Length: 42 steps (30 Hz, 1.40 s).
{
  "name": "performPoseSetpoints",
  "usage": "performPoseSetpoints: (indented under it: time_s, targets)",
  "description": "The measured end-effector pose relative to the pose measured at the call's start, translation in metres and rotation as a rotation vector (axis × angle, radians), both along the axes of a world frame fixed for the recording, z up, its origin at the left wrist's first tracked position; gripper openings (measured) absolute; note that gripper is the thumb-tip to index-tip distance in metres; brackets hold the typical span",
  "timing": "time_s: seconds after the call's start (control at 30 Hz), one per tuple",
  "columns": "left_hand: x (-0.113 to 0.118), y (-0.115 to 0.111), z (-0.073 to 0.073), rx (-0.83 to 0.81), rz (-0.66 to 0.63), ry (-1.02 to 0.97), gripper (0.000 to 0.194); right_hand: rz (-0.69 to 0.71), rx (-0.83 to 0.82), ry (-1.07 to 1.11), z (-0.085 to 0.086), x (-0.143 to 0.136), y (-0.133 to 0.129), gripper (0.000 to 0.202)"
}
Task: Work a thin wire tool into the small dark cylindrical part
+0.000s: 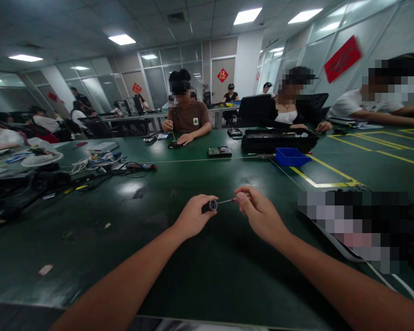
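Observation:
Between thumb and fingers, my left hand [194,215] grips a small black cylindrical part [212,205] with a pale ring at its end, which faces right. My right hand [260,214] is closed round the handle of a screwdriver [226,201]. Its thin metal shaft points left and its tip reaches the ringed end of the part; whether it sits in a screw is too small to tell. Both hands are held above the green table, over its middle. My fingers hide much of the part and most of the screwdriver's handle.
Cables [89,184] and a white round item [41,158] lie on the left. Ahead are a circuit-board device [220,151], a blue bin [291,157] and a long black tray [279,140]. A pixelated object [352,230] lies right. Across the green table [141,262], a person [189,115] works.

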<state>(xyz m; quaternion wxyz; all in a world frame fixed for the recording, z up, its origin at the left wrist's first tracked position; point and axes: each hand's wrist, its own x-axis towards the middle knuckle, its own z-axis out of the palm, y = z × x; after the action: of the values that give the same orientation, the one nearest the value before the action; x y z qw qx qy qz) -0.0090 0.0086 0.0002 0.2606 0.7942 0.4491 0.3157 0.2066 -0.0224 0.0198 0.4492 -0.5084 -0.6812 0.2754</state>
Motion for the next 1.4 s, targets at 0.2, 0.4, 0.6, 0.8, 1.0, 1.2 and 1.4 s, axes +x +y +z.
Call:
performPoseSetpoints:
  time_s: [0.2,0.4,0.6,0.8,1.0,1.2,1.4]
  targets:
    - [-0.001,0.000,0.002,-0.008,0.014,-0.012,0.037,-0.009,-0.005,-0.020,-0.003,0.002,0.003,0.030]
    - [-0.001,0.000,0.002,-0.010,0.018,-0.012,0.036,0.063,-0.041,0.034,-0.004,0.002,0.001,0.026]
    - [-0.002,0.001,0.001,-0.008,0.022,-0.015,0.037,0.022,-0.032,0.001,-0.005,0.001,0.003,0.028]
    - [-0.002,0.002,-0.001,0.008,0.018,-0.028,0.038,0.003,-0.084,0.286,-0.006,-0.002,0.007,0.027]
    - [-0.004,0.001,0.005,0.131,-0.035,0.075,0.037,0.000,-0.355,0.740,-0.008,0.000,0.018,0.024]
    - [-0.005,0.001,0.007,0.072,-0.012,0.144,0.037,-0.074,-0.210,0.661,-0.012,-0.001,0.019,0.026]
    - [-0.005,0.001,0.005,0.086,-0.028,0.155,0.042,-0.024,-0.094,0.491,-0.014,-0.002,0.014,0.030]
